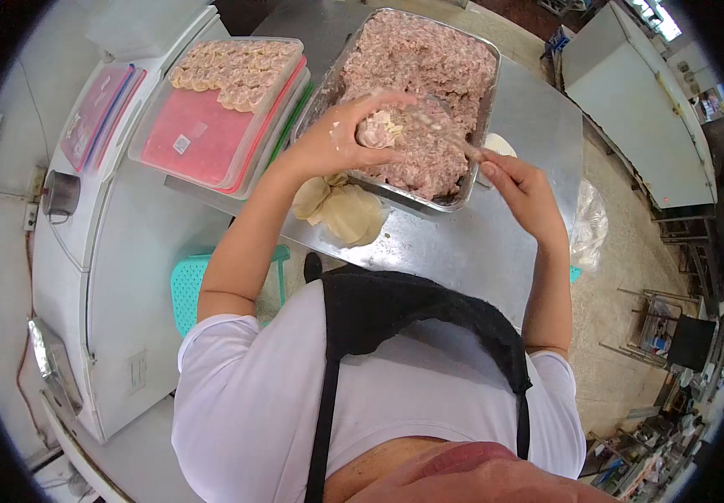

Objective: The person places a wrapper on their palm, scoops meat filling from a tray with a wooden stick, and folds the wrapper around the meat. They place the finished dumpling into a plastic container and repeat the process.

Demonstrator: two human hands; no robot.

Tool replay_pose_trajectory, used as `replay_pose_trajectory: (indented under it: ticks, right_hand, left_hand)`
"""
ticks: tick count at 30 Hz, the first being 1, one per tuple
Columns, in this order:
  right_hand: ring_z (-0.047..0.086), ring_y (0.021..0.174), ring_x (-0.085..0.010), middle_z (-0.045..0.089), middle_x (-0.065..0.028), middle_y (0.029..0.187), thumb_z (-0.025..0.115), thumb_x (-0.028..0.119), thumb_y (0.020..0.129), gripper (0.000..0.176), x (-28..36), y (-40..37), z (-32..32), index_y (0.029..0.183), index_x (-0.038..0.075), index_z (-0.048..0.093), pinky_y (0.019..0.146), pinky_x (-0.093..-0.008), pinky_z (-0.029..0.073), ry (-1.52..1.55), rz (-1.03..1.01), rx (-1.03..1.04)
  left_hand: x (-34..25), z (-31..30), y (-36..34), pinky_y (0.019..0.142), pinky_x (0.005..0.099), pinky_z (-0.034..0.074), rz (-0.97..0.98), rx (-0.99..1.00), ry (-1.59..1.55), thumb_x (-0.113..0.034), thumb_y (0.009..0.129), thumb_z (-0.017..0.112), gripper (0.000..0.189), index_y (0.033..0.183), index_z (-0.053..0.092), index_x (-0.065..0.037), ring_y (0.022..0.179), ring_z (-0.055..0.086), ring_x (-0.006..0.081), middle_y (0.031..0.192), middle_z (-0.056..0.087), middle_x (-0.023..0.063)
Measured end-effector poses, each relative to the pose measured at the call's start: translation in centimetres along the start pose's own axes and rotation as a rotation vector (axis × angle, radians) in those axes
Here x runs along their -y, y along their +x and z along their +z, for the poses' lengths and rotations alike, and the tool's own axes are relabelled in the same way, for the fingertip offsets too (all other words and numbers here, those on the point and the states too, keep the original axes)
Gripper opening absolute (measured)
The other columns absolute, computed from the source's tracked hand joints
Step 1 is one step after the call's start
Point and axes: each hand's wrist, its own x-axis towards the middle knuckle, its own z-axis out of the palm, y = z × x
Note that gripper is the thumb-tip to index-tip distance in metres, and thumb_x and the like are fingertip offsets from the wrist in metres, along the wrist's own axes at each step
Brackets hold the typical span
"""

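**Steel, mince and one wrapper: filling it cleanly**

Steel covers the table (479,243), and the big metal tray (328,90) sits at its far edge, heaped with pink minced filling (429,59). To the left, off the table, a clear plastic box (202,138) holds finished dumplings in its far half. A loose stack of wrappers (345,210) lies at the table's near-left edge, just beside the tray's near wall.

The left hand (337,138) is cupped over the tray's near half, its fingers curled around the filled wrapper (377,130), which already carries a lump of mince. The right hand (521,189) pinches a thin tool (454,144) at the tray's near-right corner. The tool is blurred, so it may be a flat stick or a small spatula.

To do this step well, the work is best kept above the tray so that crumbs fall back in. The lump should be pressed into the wrapper's middle, leaving its rim bare. The tool should be wiped off against the cupped palm, not the wrapper's edge, and the portion kept modest.
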Motion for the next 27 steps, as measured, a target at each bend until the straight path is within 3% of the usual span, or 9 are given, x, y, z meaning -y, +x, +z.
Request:
replay_pose_trajectory:
  ticks: [4, 6, 8, 11, 15, 20, 22, 25, 27]
  right_hand:
    - [0.064, 0.083, -0.0269, 0.067, -0.0174, 0.097, 0.059, 0.021, 0.091, 0.028, 3.6, 0.3, 3.3, 0.110, 0.001, 0.064, 0.076, -0.0323, 0.048, 0.095, -0.185, 0.063]
    - [0.064, 0.080, -0.0292, 0.066, -0.0163, 0.090, 0.060, 0.022, 0.090, 0.025, 4.4, 1.5, 3.5, 0.108, 0.005, 0.065, 0.072, -0.0342, 0.050, -0.038, -0.239, 0.080]
    - [0.063, 0.077, -0.0307, 0.064, -0.0149, 0.086, 0.060, 0.022, 0.089, 0.024, 8.4, 1.2, 3.7, 0.107, 0.008, 0.066, 0.068, -0.0366, 0.049, -0.237, -0.218, -0.063]
    - [0.061, 0.068, -0.0328, 0.061, -0.0112, 0.077, 0.061, 0.024, 0.088, 0.020, 11.1, 1.8, 6.7, 0.104, 0.013, 0.067, 0.060, -0.0416, 0.048, -0.335, -0.320, -0.267]
    - [0.062, 0.071, -0.0314, 0.062, -0.0115, 0.079, 0.061, 0.025, 0.088, 0.022, 14.9, 3.7, 7.2, 0.104, 0.011, 0.067, 0.062, -0.0397, 0.048, -0.503, -0.340, -0.163]
    - [0.061, 0.084, -0.0358, 0.063, -0.0191, 0.088, 0.056, 0.025, 0.092, 0.027, 19.0, 4.4, 12.0, 0.111, 0.008, 0.063, 0.072, -0.0421, 0.048, -0.278, -0.265, -0.123]
    - [0.061, 0.088, -0.0366, 0.063, -0.0206, 0.096, 0.052, 0.026, 0.094, 0.031, 18.6, 5.3, 15.2, 0.116, 0.006, 0.059, 0.076, -0.0430, 0.047, -0.222, -0.228, -0.021]
    - [0.061, 0.090, -0.0373, 0.063, -0.0210, 0.097, 0.053, 0.025, 0.093, 0.030, 17.9, 5.9, 16.0, 0.114, 0.005, 0.060, 0.077, -0.0428, 0.047, -0.219, -0.177, -0.066]
    - [0.062, 0.087, -0.0348, 0.063, -0.0205, 0.095, 0.054, 0.022, 0.093, 0.027, 16.5, 5.2, 16.2, 0.111, 0.004, 0.062, 0.076, -0.0386, 0.048, -0.237, -0.177, -0.104]
  left_hand:
    - [1.6, -1.7, -0.4, 0.093, 0.0351, 0.044, 0.305, 0.127, -0.039, -0.023, 0.072, 0.078, 0.051, 0.116, 0.057, -0.006, 0.102, 0.060, 0.0237, 0.103, 0.065, 0.0110]
    - [1.6, -2.6, -1.4, 0.087, 0.0356, 0.045, 0.218, 0.104, -0.015, -0.023, 0.072, 0.077, 0.042, 0.106, 0.060, -0.005, 0.096, 0.061, 0.0257, 0.100, 0.065, 0.0117]
    - [4.6, -2.3, -2.9, 0.077, 0.0360, 0.046, 0.207, -0.198, -0.040, -0.022, 0.072, 0.075, 0.031, 0.092, 0.061, -0.004, 0.087, 0.061, 0.0265, 0.091, 0.064, 0.0121]
    - [4.4, -6.7, -4.3, 0.078, 0.0355, 0.046, 0.100, 0.043, -0.107, -0.023, 0.073, 0.075, 0.031, 0.093, 0.061, -0.004, 0.086, 0.061, 0.0262, 0.091, 0.064, 0.0122]
    - [4.8, -10.1, -7.3, 0.084, 0.0298, 0.043, -0.120, -0.046, -0.063, -0.022, 0.071, 0.079, 0.036, 0.094, 0.059, -0.003, 0.094, 0.056, 0.0179, 0.096, 0.062, 0.0079]
    - [6.7, -13.7, -10.0, 0.082, 0.0298, 0.044, 0.111, -0.241, 0.064, -0.028, 0.070, 0.082, 0.045, 0.101, 0.062, -0.003, 0.091, 0.055, 0.0157, 0.093, 0.062, 0.0060]
    - [6.3, -16.1, -10.4, 0.080, 0.0297, 0.045, -0.190, 0.048, -0.227, -0.029, 0.069, 0.083, 0.050, 0.104, 0.061, -0.002, 0.087, 0.056, 0.0155, 0.091, 0.062, 0.0050]
    - [8.9, -18.0, -11.9, 0.077, 0.0289, 0.046, -0.042, -0.095, -0.071, -0.027, 0.069, 0.083, 0.050, 0.106, 0.061, -0.002, 0.083, 0.056, 0.0152, 0.090, 0.062, 0.0045]
    - [11.0, -20.5, -12.8, 0.080, 0.0300, 0.045, -0.192, 0.092, -0.132, -0.026, 0.069, 0.082, 0.050, 0.107, 0.060, -0.001, 0.086, 0.056, 0.0161, 0.092, 0.062, 0.0060]
